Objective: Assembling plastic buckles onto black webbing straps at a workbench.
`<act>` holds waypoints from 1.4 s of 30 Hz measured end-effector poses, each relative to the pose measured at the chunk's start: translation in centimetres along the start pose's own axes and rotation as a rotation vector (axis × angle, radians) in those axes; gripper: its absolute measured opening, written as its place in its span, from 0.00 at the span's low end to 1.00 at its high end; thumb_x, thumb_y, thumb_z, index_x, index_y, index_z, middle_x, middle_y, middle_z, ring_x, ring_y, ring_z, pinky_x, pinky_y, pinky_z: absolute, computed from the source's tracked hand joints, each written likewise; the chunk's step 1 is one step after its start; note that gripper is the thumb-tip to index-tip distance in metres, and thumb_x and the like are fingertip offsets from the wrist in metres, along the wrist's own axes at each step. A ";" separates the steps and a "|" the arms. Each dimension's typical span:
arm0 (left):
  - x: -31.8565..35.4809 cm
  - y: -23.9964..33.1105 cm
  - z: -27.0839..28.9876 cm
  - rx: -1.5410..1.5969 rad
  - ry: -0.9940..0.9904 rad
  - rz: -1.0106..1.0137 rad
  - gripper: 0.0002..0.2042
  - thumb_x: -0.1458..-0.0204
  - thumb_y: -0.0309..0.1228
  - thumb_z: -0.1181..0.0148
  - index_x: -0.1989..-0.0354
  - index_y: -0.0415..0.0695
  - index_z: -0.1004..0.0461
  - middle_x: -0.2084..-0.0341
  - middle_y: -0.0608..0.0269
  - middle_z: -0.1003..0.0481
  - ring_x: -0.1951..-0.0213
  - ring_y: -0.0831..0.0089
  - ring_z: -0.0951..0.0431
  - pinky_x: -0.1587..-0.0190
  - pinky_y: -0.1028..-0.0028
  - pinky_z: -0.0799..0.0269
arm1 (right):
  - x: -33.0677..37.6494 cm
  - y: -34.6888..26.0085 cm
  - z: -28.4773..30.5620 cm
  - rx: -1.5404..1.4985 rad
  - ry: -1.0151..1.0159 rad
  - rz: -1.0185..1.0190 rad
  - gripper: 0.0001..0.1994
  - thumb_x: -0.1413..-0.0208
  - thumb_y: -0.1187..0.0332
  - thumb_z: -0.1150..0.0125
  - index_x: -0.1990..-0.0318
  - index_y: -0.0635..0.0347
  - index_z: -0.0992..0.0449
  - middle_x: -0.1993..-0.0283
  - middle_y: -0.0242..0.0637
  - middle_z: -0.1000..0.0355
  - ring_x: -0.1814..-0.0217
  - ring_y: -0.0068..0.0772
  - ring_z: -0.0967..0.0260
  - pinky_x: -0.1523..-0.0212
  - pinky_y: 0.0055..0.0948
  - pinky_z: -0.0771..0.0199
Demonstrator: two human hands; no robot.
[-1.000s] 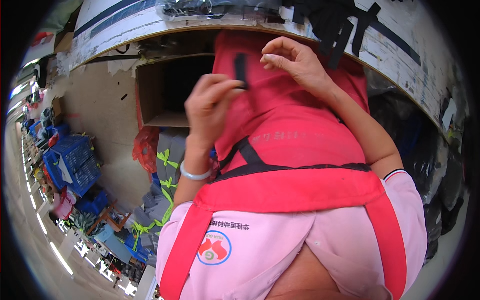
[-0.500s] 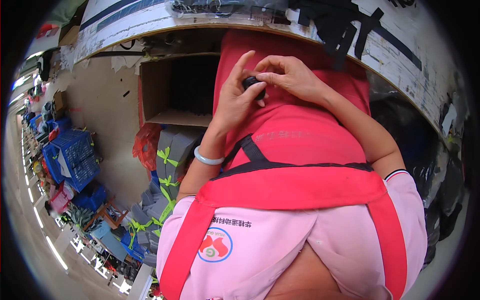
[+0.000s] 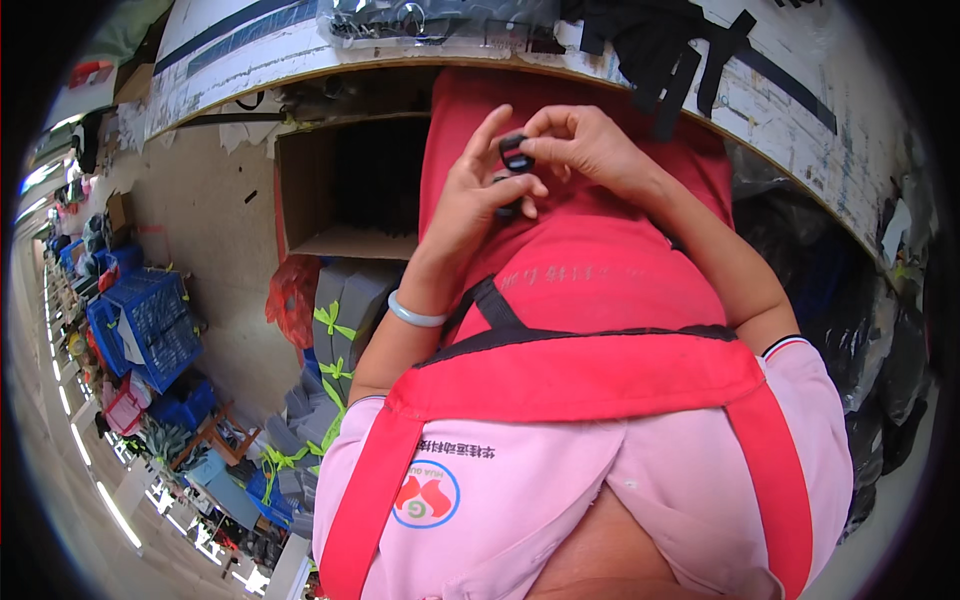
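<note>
Both my hands are raised over the red apron (image 3: pixel 590 240) on my lap, just short of the worktable. My right hand (image 3: pixel 592 150) pinches a small black loop-shaped piece (image 3: pixel 515 154) between thumb and fingertips. Its exact kind is too small to make out. My left hand (image 3: pixel 472 192) is closed with its thumb pressed over another dark bit (image 3: pixel 506 203), mostly hidden by the fingers, while its index finger points up beside the black loop. Whether the two dark bits are joined, I cannot tell. A pale bangle (image 3: pixel 416 312) circles my left wrist.
Along the far side runs the white worktable (image 3: pixel 270 65), carrying a clear plastic bag (image 3: pixel 440 28) and black straps (image 3: pixel 690 60). An open cardboard box (image 3: pixel 345 243) stands left of my lap, near a red bag (image 3: pixel 292 300), tied grey bundles (image 3: pixel 345 305) and a blue crate (image 3: pixel 155 325).
The black loop has come up out of my left hand's grasp into my right fingertips. My left thumb now lies lower, over the other dark bit.
</note>
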State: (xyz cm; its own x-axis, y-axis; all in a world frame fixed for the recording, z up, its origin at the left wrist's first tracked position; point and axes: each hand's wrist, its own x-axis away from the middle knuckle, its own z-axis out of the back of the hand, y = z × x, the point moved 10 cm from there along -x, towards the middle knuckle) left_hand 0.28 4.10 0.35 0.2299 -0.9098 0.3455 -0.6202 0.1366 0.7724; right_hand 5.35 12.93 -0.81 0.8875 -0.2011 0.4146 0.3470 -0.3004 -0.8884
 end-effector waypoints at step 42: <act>-3.5 -0.3 -0.1 -0.141 0.125 -0.005 0.10 0.42 0.33 0.43 0.63 0.36 0.23 0.78 0.66 0.27 0.80 0.82 0.31 0.78 0.82 0.38 | 6.5 -8.9 5.9 0.454 0.512 0.472 0.10 0.42 0.68 0.39 0.58 0.66 0.24 0.69 0.29 0.27 0.66 0.15 0.34 0.63 0.19 0.33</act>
State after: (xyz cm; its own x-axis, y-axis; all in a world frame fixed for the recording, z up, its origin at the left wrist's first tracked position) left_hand -0.27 7.33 -0.99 0.3296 -0.8558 0.3987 -0.5094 0.1944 0.8383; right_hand 9.79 19.81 8.65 0.7608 -0.6439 -0.0810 0.1581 0.3050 -0.9392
